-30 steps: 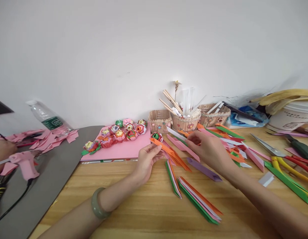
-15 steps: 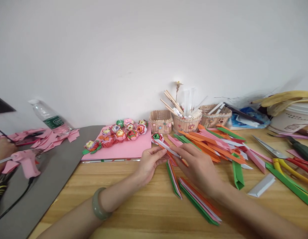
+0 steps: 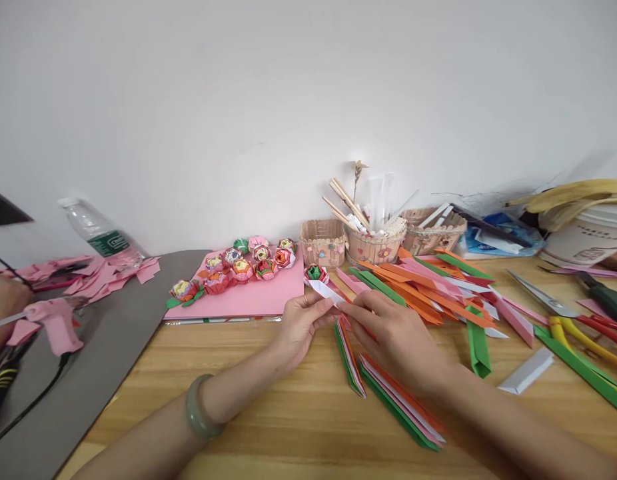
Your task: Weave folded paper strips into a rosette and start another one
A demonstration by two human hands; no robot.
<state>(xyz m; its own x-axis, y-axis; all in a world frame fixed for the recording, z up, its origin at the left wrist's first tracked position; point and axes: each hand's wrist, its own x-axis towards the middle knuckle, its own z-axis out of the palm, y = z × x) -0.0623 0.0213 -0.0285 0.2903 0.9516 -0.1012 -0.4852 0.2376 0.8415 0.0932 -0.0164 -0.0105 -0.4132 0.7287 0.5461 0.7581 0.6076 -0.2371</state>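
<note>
My left hand (image 3: 299, 328), with a green bangle on its wrist, pinches a folded white paper strip (image 3: 324, 291) between thumb and fingers. My right hand (image 3: 394, 331) grips the same strip from the right, its fingers bent over the strip's near end. Just below the hands, a small stack of folded strips (image 3: 349, 363) in green, pink, white and orange lies on the wooden table. A larger layered stack (image 3: 401, 403) rests nearer to me, beneath my right forearm. Behind the strip is a small paper flower (image 3: 316, 274).
Paper flowers stand on a pink sheet (image 3: 258, 297). Behind are craft baskets (image 3: 322, 250); to the right, a heap of coloured strips (image 3: 428, 287), scissors (image 3: 548, 303) and a tub (image 3: 588, 233). At left are a bottle (image 3: 101, 233), a glue gun (image 3: 54, 323) and another person's hand.
The white strip has turned so that more of its flat face shows. My right fingers have shifted slightly left and closed in on it.
</note>
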